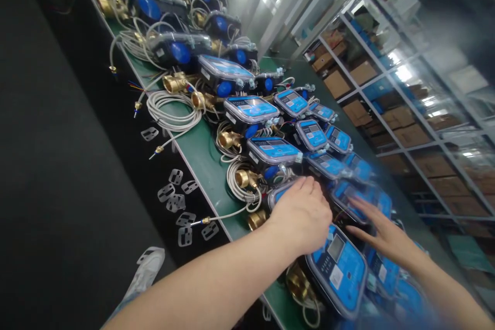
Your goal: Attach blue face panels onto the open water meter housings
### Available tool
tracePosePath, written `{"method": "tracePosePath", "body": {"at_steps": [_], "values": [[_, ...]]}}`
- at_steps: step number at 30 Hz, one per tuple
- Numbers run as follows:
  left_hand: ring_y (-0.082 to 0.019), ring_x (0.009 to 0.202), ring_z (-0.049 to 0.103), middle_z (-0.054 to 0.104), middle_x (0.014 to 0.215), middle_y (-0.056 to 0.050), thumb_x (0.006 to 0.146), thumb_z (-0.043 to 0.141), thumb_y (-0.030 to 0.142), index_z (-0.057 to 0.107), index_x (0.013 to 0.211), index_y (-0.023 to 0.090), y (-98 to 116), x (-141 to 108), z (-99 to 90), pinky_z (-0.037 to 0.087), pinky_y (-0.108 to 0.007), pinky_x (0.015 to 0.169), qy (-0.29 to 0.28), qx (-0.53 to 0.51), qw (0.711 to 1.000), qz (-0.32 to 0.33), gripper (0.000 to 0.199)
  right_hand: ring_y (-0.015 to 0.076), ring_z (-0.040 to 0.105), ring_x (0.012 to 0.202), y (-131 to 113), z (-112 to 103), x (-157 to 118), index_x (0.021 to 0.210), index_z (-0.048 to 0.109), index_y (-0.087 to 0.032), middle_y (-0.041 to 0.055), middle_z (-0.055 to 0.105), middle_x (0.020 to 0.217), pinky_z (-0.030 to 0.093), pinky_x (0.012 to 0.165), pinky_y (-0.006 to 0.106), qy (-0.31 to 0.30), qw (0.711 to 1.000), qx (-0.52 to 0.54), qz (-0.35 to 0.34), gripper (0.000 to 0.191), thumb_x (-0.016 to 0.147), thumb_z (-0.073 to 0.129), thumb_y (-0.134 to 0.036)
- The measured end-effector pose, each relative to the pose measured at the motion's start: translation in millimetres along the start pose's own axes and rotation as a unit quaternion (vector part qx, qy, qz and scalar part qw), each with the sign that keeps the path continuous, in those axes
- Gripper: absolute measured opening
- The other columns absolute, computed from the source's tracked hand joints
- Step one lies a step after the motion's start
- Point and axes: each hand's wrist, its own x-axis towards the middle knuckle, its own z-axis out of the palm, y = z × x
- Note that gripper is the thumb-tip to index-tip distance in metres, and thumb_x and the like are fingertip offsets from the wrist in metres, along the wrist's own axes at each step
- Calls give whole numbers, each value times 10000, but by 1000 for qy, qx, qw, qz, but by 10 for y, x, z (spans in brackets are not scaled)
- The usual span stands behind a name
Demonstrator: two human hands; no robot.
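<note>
My left hand (301, 212) is closed over a blue-faced meter (276, 195) in the front row, its fingers curled together at the lid's far side. Part of that meter is hidden under the hand. To the right, my right hand (381, 231) is open, with thumb and fingers apart. Its fingertips reach over a neighbouring blue meter (344, 198), slightly blurred; whether they touch it I cannot tell. Just below both hands lies a tilted meter (340, 273) with a small grey display. A brass threaded fitting (297, 283) sticks out beneath it.
Several more meters with coiled grey cables (174, 112) crowd the green tabletop (207, 183). Cable ends hang past its left edge. Cut-out flat pieces (176, 202) lie on the dark surface below, near a white shoe (149, 268). Shelves with cardboard boxes (363, 73) stand behind.
</note>
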Motion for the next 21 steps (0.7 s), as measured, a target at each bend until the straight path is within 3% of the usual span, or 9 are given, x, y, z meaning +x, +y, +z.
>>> {"method": "tracePosePath", "body": {"at_steps": [5, 8, 9, 10, 15, 21], "values": [[-222, 920, 672, 730, 930, -91, 873, 529, 195, 715, 844, 129, 12, -134, -27, 528, -338, 878, 71, -40, 997, 16, 200, 334, 418, 1361, -58, -51, -104, 1356, 551, -226, 126, 489, 1450, 368, 1133, 512, 4, 1000, 2, 8, 604, 831, 562, -524], [-254, 957, 671, 721, 990, -123, 890, 459, 136, 683, 983, 95, -3, -357, 57, 519, -418, 872, 174, -74, 982, -17, 246, 336, 420, 1361, -110, -90, -116, 1349, 560, -143, 167, 479, 1447, 346, 1140, 524, 7, 1000, 25, -15, 555, 860, 572, -405], [-240, 965, 673, 726, 1005, -102, 879, 480, 124, 678, 1004, 110, -20, -432, 106, 503, -413, 898, 247, -88, 965, 3, 235, 325, 422, 1362, -94, -86, -110, 1349, 562, -151, 153, 487, 1443, 349, 1141, 515, 9, 1000, 24, -14, 541, 862, 584, -385], [-231, 990, 670, 723, 1042, -90, 875, 491, 104, 669, 1033, 126, -39, -498, 158, 484, -413, 918, 276, -95, 956, 25, 239, 313, 423, 1364, -63, -74, -102, 1352, 562, -168, 133, 486, 1448, 350, 1144, 502, 10, 1000, 23, -12, 533, 860, 603, -369], [-239, 962, 659, 710, 1067, -109, 877, 495, 120, 623, 1171, 111, -84, -644, 326, 463, -426, 884, 322, -65, 944, 42, 320, 281, 409, 1379, 116, 3, -90, 1365, 551, -196, 98, 485, 1454, 321, 1168, 482, 24, 999, 35, -23, 531, 863, 646, -341], [-221, 812, 652, 731, 951, -76, 864, 473, 190, 691, 1080, 113, -82, -599, 444, 476, -420, 840, 386, -33, 922, 19, 317, 272, 424, 1372, 156, 20, -104, 1358, 555, -188, 110, 509, 1431, 340, 1159, 479, 40, 997, 45, -51, 511, 879, 650, -337]]}}
